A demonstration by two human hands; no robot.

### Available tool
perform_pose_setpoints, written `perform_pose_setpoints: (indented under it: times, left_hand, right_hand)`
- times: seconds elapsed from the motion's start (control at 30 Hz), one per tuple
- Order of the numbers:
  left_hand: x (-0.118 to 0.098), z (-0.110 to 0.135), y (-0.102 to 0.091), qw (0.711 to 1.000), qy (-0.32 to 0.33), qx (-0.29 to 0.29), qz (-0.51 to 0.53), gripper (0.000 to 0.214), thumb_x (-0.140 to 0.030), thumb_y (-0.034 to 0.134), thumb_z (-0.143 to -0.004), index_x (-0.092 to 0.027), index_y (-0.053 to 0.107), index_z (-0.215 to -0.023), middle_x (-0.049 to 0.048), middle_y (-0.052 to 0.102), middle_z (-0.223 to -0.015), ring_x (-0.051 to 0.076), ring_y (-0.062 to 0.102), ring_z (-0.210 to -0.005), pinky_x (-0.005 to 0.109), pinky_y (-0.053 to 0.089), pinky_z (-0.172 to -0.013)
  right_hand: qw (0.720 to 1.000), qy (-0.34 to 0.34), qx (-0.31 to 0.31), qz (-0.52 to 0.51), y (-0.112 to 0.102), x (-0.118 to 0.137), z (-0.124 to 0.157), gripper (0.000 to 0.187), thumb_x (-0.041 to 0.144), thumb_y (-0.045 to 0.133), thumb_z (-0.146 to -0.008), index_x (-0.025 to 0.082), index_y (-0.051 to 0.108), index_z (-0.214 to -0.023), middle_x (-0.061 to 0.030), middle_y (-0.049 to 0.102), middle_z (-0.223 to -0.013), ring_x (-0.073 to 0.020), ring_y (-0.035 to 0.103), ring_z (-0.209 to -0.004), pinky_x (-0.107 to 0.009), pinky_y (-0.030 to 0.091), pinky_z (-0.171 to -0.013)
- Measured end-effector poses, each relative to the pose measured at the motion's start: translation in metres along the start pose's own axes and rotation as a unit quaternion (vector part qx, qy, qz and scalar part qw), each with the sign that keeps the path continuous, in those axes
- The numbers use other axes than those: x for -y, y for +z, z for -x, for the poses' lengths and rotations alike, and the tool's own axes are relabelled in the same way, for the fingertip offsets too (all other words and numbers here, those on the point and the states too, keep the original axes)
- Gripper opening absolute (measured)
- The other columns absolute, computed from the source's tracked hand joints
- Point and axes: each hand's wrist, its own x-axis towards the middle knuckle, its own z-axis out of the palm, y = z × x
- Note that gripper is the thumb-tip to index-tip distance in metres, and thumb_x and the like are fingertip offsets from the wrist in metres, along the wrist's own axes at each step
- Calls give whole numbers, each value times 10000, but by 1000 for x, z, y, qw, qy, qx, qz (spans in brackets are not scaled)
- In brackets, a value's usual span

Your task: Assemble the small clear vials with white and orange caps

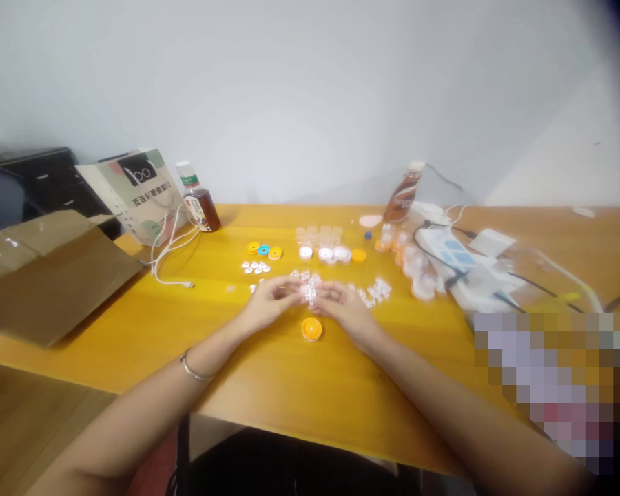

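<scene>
Both my hands meet over the middle of the yellow table [269,372]. My left hand [269,301] and my right hand [344,306] have their fingers curled together around a small clear plastic piece [308,292] held between the fingertips. Just below them an orange round lid [311,328] lies on the table. Several small white pieces [376,289] lie scattered to the right of my right hand. A metal bangle [195,370] sits on my left wrist.
Coloured round lids [263,250] and small white parts [255,267] lie farther back, with clear cups [320,238]. Two drink bottles [200,200] [403,193], a paper bag [134,193], a white cable [170,265], cardboard [41,275] at the left, a power strip [447,251] at the right.
</scene>
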Motion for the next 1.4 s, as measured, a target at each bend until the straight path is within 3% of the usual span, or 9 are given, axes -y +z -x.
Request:
perform_pose_setpoints:
  times: [0.37, 0.57, 0.73, 1.07, 1.4]
  left_hand:
    - [0, 2, 0, 995, 37, 8, -88, 260, -260, 626, -761, -127, 634, -985, 81, 682, -893, 158, 640, -808, 298, 514, -789]
    - [-3, 3, -2, 975, 119, -22, -187, 210, -241, 588, -792, -160, 647, -976, 60, 646, -862, 132, 618, -748, 263, 511, -714]
    - [-4, 4, -3, 957, 174, -13, -233, 217, -216, 565, -808, -175, 642, -1007, 65, 627, -878, 138, 597, -782, 277, 498, -739]
    - [-9, 6, -1, 954, 188, -29, -231, 178, -238, 575, -804, -163, 655, -945, 58, 638, -850, 130, 593, -767, 247, 487, -708]
    - [-2, 1, 1, 973, 123, -33, -192, 184, -262, 583, -799, -162, 672, -925, 60, 647, -850, 127, 598, -748, 226, 488, -658]
  right_hand:
    - [1000, 7, 23, -6, -1, 1, 0, 261, 250, 740, -593, 179, 632, -819, 4, 677, -719, -113, 648, -654, -287, 518, -732]
    - [1000, 20, 15, -15, -2, 0, 0, 233, 235, 730, -608, 188, 634, -815, 1, 681, -728, -127, 666, -674, -299, 525, -757]
    - [1000, 15, 14, -6, -2, -2, -1, 235, 238, 725, -613, 187, 631, -822, 3, 672, -709, -128, 666, -668, -302, 528, -754]
    - [1000, 17, 12, -6, -1, -1, 0, 239, 232, 725, -613, 180, 630, -826, 3, 667, -699, -124, 662, -666, -295, 526, -752]
    - [1000, 7, 15, 4, 1, 0, 1, 231, 251, 736, -597, 185, 649, -800, 3, 666, -694, -128, 654, -666, -305, 532, -741]
